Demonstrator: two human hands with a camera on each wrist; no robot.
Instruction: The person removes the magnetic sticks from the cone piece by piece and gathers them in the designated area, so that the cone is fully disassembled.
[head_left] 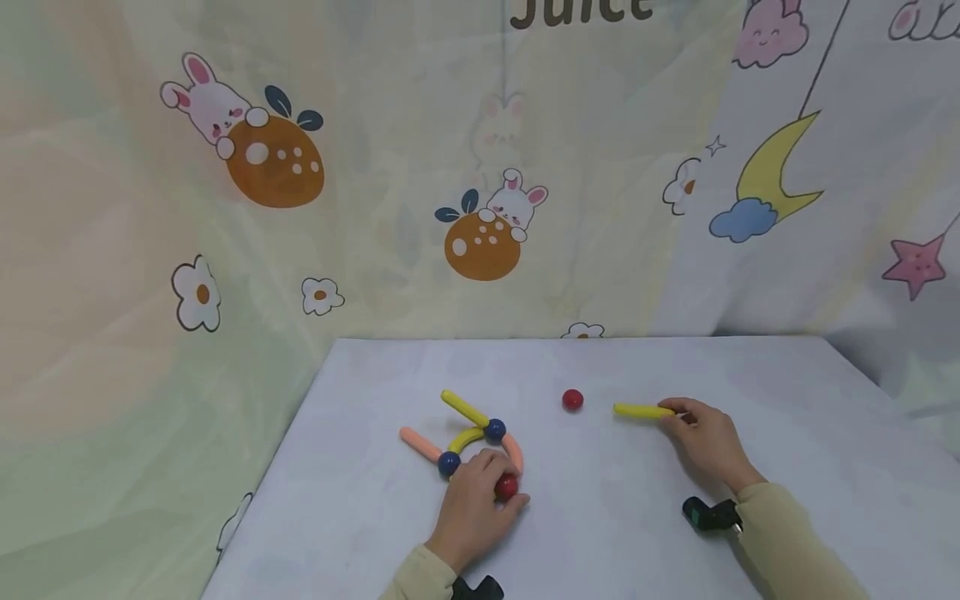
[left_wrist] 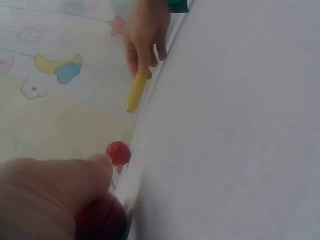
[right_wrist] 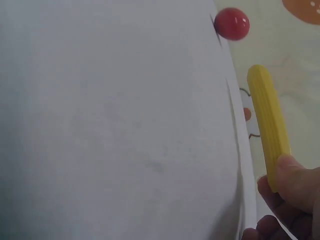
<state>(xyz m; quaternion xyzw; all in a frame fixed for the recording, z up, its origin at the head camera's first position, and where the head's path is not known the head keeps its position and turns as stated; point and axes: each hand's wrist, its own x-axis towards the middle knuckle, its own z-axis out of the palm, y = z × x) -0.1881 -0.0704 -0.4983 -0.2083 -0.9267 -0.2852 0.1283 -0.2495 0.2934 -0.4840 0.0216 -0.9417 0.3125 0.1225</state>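
My left hand (head_left: pixel 471 510) grips a red ball (head_left: pixel 506 487) between thumb and fingers. The ball is at the near side of a joined figure of sticks and balls, partly hidden by the hand. This figure has two blue balls (head_left: pixel 494 430), a straight yellow stick (head_left: pixel 465 408), a curved yellow stick (head_left: pixel 465 439), a straight pink stick (head_left: pixel 420 444) and a curved pink stick (head_left: pixel 513 452). On the right, my right hand (head_left: pixel 705 440) pinches one end of a loose yellow stick (right_wrist: pixel 270 122), whose free end points left.
A second red ball (head_left: pixel 573 400) lies apart on the white table (head_left: pixel 600 517), between the figure and the yellow stick. Behind the table's far edge hangs a cloth (head_left: pixel 390 208) printed with rabbits, oranges and flowers.
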